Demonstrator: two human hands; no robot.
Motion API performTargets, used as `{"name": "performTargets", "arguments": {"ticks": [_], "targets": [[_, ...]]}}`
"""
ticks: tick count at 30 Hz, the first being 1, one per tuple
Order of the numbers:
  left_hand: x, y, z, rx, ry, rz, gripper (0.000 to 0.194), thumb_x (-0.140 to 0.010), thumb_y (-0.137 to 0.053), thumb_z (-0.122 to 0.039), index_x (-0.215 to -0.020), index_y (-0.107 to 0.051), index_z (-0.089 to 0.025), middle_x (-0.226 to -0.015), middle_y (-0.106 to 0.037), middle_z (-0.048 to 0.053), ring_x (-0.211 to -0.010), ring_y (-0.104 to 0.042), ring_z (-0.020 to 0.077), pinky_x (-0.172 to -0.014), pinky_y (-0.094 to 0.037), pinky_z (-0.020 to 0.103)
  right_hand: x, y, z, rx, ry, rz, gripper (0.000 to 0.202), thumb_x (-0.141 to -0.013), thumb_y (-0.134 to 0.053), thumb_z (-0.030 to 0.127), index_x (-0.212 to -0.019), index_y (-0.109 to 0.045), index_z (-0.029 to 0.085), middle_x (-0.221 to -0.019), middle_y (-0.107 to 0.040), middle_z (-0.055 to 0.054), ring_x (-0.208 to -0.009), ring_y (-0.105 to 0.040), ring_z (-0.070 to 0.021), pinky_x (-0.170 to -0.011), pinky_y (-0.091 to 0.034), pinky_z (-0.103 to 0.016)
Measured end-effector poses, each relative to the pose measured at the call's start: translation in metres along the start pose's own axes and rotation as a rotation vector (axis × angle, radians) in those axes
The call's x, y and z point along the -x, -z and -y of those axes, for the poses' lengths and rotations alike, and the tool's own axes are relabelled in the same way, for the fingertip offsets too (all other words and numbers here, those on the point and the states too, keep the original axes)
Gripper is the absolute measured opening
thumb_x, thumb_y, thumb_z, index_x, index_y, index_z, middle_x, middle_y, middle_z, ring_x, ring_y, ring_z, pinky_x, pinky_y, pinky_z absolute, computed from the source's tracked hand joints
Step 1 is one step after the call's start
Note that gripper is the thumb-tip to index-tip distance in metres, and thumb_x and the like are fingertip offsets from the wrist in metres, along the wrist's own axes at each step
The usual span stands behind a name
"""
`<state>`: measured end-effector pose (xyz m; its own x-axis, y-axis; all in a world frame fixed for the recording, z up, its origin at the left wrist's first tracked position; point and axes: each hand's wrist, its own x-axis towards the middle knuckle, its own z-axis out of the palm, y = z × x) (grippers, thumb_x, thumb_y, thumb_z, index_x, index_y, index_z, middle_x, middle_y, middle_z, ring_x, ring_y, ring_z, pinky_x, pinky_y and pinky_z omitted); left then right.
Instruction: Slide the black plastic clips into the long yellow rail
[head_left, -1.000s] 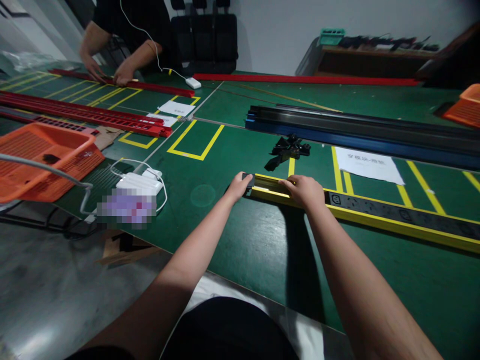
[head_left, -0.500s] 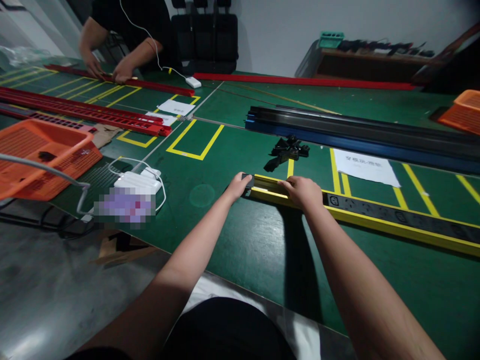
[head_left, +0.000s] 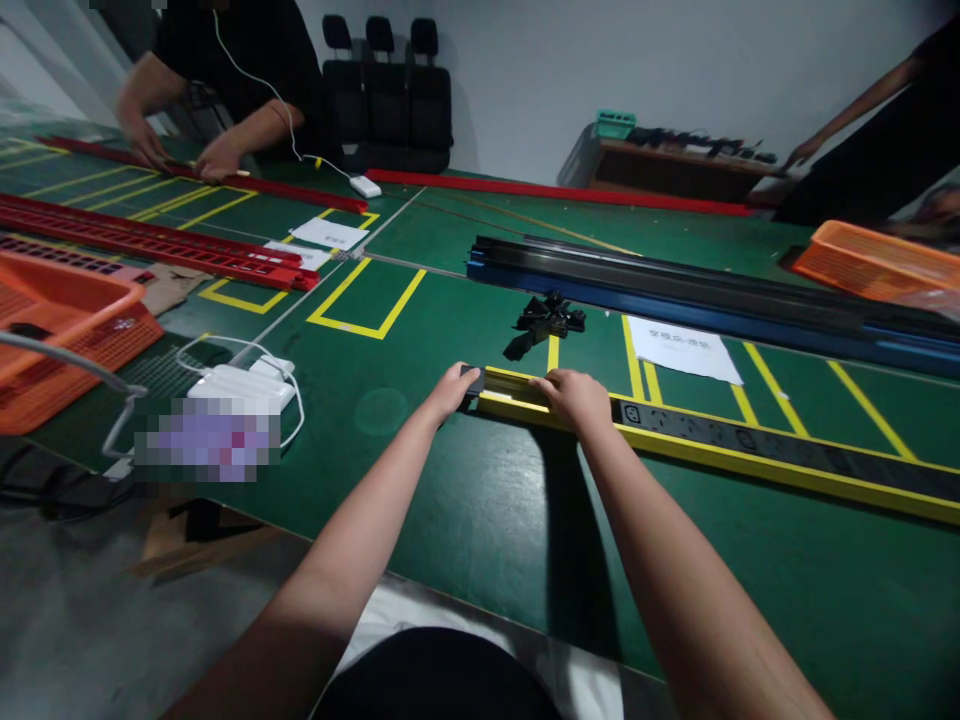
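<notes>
A long yellow rail (head_left: 712,462) with black socket modules (head_left: 679,424) set in its channel lies across the green table (head_left: 465,520). My left hand (head_left: 452,390) is closed on the black end piece (head_left: 472,381) at the rail's left end, thumb on top. Farther right, my right hand (head_left: 577,400) grips the rail beside the open stretch of channel, left of the first socket. A pile of black parts (head_left: 551,318) sits just behind the rail, near a white paper label (head_left: 684,348).
Blue-black rails (head_left: 600,270) lie behind. Red rails (head_left: 150,235) stretch at the left, where a person's hands (head_left: 217,160) work. Orange baskets stand left (head_left: 67,330) and right (head_left: 877,260). A white adapter (head_left: 244,390) with cable is front left.
The view has shifted, so the table's things appear farther left and slightly lower. Both my hands keep their places on the rail. More of the person at the right shows.
</notes>
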<state>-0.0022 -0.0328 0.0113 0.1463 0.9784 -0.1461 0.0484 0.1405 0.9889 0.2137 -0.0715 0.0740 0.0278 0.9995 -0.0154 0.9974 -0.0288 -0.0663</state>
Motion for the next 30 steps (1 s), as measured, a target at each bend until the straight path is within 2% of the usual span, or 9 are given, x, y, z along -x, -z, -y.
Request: {"name": "performTargets", "arguments": {"ticks": [6, 17, 24, 30], "targets": [[0.001, 0.0039, -0.0019, -0.008, -0.007, 0.032, 0.027, -0.074, -0.055, -0.042, -0.081, -0.054, -0.016, -0.07, -0.057, 0.0, -0.065, -0.05, 0.0125, -0.062, -0.038, 0.024, 0.0006, 0.0045, 0.0011, -0.011, -0.005, 0.025, 0.056, -0.086, -0.026, 0.064, -0.088, -0.067, 0.025, -0.093, -0.068, -0.007, -0.08, -0.06, -0.0184, -0.064, -0.038, -0.025], [-0.0014, 0.0064, 0.002, -0.001, -0.024, 0.08, 0.03, -0.075, -0.054, -0.044, -0.085, -0.053, -0.016, -0.075, -0.06, 0.001, -0.068, -0.054, 0.0126, -0.061, -0.04, 0.023, 0.0002, 0.001, -0.0022, -0.034, 0.02, -0.006, 0.057, -0.085, -0.025, 0.065, -0.086, -0.065, 0.025, -0.092, -0.067, -0.006, -0.078, -0.059, -0.0183, -0.061, -0.036, -0.025], [-0.0005, 0.0079, -0.0009, 0.023, 0.007, 0.104, 0.032, -0.074, -0.056, -0.045, -0.084, -0.052, -0.015, -0.072, -0.057, 0.0, -0.065, -0.051, 0.0113, -0.061, -0.039, 0.023, -0.0008, 0.0005, -0.0033, -0.038, 0.025, 0.003, 0.057, -0.086, -0.026, 0.065, -0.088, -0.066, 0.025, -0.093, -0.067, -0.007, -0.079, -0.059, -0.0192, -0.062, -0.037, -0.026], [-0.0044, 0.0092, 0.0042, 0.034, 0.021, 0.143, 0.035, -0.074, -0.055, -0.047, -0.089, -0.05, -0.016, -0.077, -0.059, 0.001, -0.067, -0.053, 0.012, -0.06, -0.039, 0.023, -0.0014, -0.0017, -0.0038, -0.05, 0.018, -0.014, 0.057, -0.086, -0.026, 0.064, -0.087, -0.067, 0.025, -0.091, -0.067, -0.006, -0.079, -0.059, -0.019, -0.062, -0.037, -0.026]]}}
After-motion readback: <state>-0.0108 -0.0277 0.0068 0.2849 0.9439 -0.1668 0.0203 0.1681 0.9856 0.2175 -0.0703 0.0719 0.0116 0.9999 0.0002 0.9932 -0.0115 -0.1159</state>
